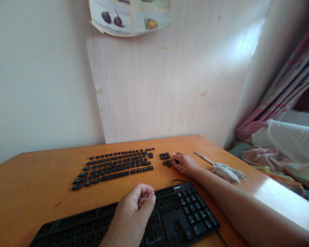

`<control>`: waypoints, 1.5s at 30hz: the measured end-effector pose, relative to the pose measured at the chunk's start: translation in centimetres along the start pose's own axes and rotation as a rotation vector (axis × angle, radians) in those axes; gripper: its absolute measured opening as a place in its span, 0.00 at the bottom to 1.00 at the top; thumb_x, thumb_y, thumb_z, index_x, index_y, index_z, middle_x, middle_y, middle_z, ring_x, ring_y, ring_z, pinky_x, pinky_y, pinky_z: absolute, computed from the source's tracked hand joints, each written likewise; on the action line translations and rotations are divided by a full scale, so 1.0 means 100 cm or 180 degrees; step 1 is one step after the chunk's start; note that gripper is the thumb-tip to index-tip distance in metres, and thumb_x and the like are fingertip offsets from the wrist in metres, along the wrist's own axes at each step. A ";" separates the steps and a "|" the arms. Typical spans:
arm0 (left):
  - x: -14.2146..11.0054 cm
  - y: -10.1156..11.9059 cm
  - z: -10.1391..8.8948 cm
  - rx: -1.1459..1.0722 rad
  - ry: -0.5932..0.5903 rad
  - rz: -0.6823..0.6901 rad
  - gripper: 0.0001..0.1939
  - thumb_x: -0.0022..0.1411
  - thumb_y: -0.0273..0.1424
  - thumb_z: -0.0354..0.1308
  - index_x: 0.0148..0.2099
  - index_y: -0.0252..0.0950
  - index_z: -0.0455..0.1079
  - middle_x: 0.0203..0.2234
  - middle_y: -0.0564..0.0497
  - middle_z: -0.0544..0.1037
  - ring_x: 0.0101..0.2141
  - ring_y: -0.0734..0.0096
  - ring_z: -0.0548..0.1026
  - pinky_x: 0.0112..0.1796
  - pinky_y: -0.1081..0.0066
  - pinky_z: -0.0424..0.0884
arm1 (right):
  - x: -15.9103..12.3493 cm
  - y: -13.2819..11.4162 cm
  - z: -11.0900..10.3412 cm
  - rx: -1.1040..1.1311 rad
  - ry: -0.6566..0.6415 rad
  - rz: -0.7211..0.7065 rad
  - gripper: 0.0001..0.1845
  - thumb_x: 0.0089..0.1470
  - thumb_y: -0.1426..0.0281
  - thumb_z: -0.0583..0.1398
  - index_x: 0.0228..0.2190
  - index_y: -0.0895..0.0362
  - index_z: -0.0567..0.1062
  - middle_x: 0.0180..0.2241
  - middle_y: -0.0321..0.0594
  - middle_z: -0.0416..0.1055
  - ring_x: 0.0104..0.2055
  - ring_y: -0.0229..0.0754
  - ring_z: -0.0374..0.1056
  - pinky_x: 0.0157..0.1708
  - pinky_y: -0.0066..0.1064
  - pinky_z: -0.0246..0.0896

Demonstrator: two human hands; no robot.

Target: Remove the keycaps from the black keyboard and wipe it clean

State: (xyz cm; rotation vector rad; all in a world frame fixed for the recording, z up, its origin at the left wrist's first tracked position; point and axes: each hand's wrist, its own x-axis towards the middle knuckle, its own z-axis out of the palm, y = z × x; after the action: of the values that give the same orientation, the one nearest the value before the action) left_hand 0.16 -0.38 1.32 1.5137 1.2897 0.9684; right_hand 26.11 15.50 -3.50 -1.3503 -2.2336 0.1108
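Note:
A black keyboard (167,209) lies at the table's near edge, with bare key sockets over most of it and keycaps on its number pad. My left hand (132,212) is above its middle, fingers curled in and thumb against the index finger; whatever they may hold is hidden. Farther back, my right hand (184,164) reaches to a small cluster of loose black keycaps (164,156), its fingers closed around a dark keycap (177,162). To the left, many more loose keycaps (118,166) are laid out in keyboard rows, with a long space bar (115,176) in front.
A thin brush (204,157) and a crumpled pale cloth (228,172) lie right of my right forearm. The keyboard's cable (179,180) curves at its back edge. Behind the wooden table (41,175) rises a pale board (149,103); bedding (260,156) is at the right.

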 end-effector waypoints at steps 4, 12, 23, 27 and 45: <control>-0.001 0.001 0.000 0.0008 -0.0024 -0.0049 0.15 0.60 0.43 0.55 0.38 0.36 0.70 0.31 0.50 0.76 0.34 0.65 0.73 0.38 0.68 0.68 | -0.001 0.000 0.000 0.0019 0.0032 0.0028 0.12 0.57 0.67 0.57 0.38 0.52 0.81 0.34 0.41 0.74 0.33 0.39 0.70 0.33 0.27 0.60; 0.000 -0.001 0.000 0.0057 0.0015 -0.0008 0.15 0.60 0.43 0.55 0.38 0.36 0.71 0.30 0.50 0.76 0.33 0.66 0.73 0.36 0.69 0.68 | -0.002 -0.002 -0.001 0.0108 0.0318 0.0243 0.13 0.58 0.64 0.57 0.38 0.53 0.80 0.36 0.42 0.76 0.36 0.42 0.71 0.36 0.29 0.61; -0.002 -0.006 0.005 0.0420 0.0204 0.0377 0.11 0.63 0.39 0.54 0.40 0.38 0.71 0.34 0.49 0.78 0.36 0.65 0.75 0.41 0.68 0.68 | 0.000 0.004 -0.001 0.0479 0.1279 0.0860 0.13 0.55 0.58 0.57 0.31 0.56 0.72 0.23 0.36 0.70 0.25 0.40 0.64 0.27 0.30 0.56; -0.002 -0.012 0.005 0.0686 0.0324 0.0619 0.10 0.63 0.37 0.53 0.42 0.39 0.71 0.36 0.49 0.78 0.39 0.64 0.75 0.43 0.66 0.68 | 0.002 -0.003 -0.012 0.0794 0.1269 0.0822 0.18 0.54 0.54 0.57 0.28 0.57 0.72 0.23 0.36 0.70 0.25 0.38 0.64 0.25 0.28 0.57; 0.000 -0.013 0.005 0.2013 0.0096 0.1357 0.11 0.62 0.32 0.54 0.47 0.37 0.71 0.44 0.45 0.75 0.48 0.58 0.70 0.52 0.60 0.63 | -0.076 -0.106 -0.070 0.1317 0.0594 0.0947 0.18 0.56 0.54 0.58 0.27 0.55 0.68 0.19 0.33 0.68 0.21 0.34 0.58 0.20 0.26 0.51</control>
State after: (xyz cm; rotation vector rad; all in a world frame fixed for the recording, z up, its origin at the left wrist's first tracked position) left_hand 0.25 -0.42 -0.09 2.3389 1.3993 0.8810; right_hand 23.65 2.45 3.05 -1.3815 -1.7248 0.5018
